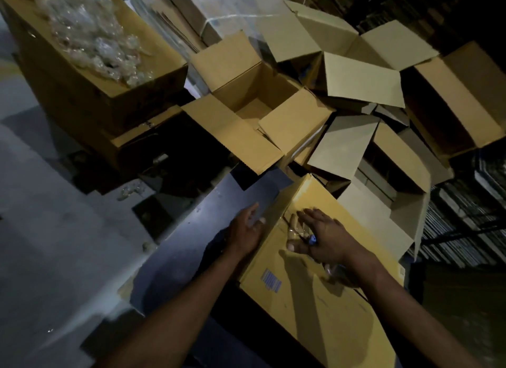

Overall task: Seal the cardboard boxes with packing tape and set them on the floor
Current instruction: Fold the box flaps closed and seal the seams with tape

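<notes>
Both my forearms reach forward and down to the closed cardboard box (315, 293) lying in front of me, half on a dark table (191, 247). My left hand (246, 228) lies against the box's left edge, fingers straight and a little spread, holding nothing. My right hand (325, 236) rests flat on the box's top, fingers stretched out and fanned, pressing on a glossy strip of clear packing tape (294, 225) that runs along the top seam; something small and blue (312, 240) shows under the hand, too hidden to name. A row of blue printed marks (269, 281) sits on the box top near my left wrist, too blurred to read. Beyond my hands an open empty box (260, 105) stands with its flaps out, with more open boxes (364, 80) heaped to its right. At upper left a large box (115, 85) is filled with crumpled clear plastic (90, 36).
</notes>
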